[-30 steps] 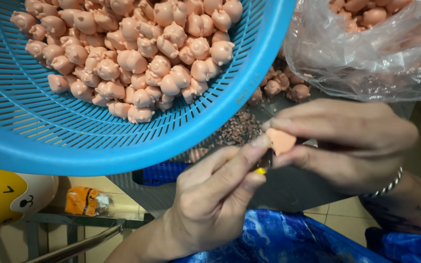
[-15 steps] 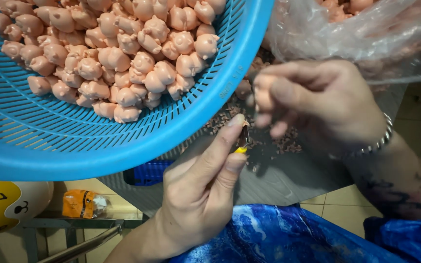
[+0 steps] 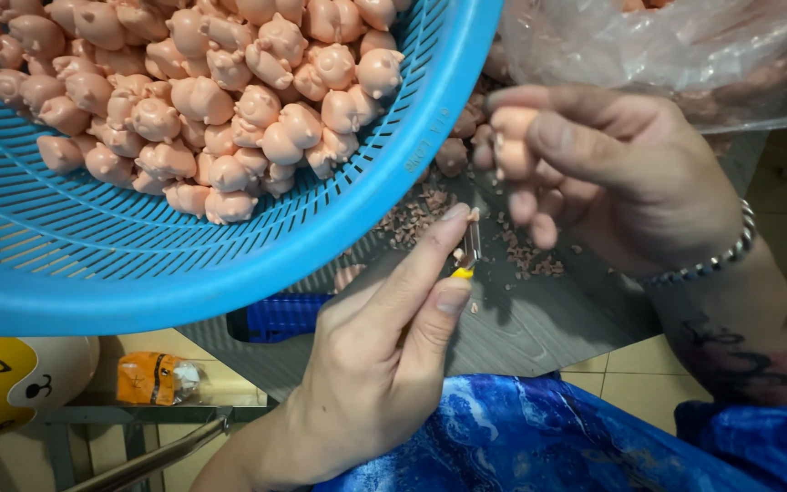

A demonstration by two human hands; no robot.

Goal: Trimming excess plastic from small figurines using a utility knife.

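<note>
My right hand pinches a small pink pig figure between thumb and fingers, held above a grey work surface. My left hand grips a small yellow-handled blade, its tip pointing up just below the figure, a short gap apart. A big blue mesh basket full of the same pink pig figures fills the upper left, its rim right beside both hands.
Pink trimmings lie scattered on the grey surface. A clear plastic bag with more figures sits at upper right. Blue patterned cloth covers my lap. A yellow and white toy and an orange packet lie lower left.
My right hand lifted the pig figure up and away from the blade and turned it. The left hand kept the blade near the same spot.
</note>
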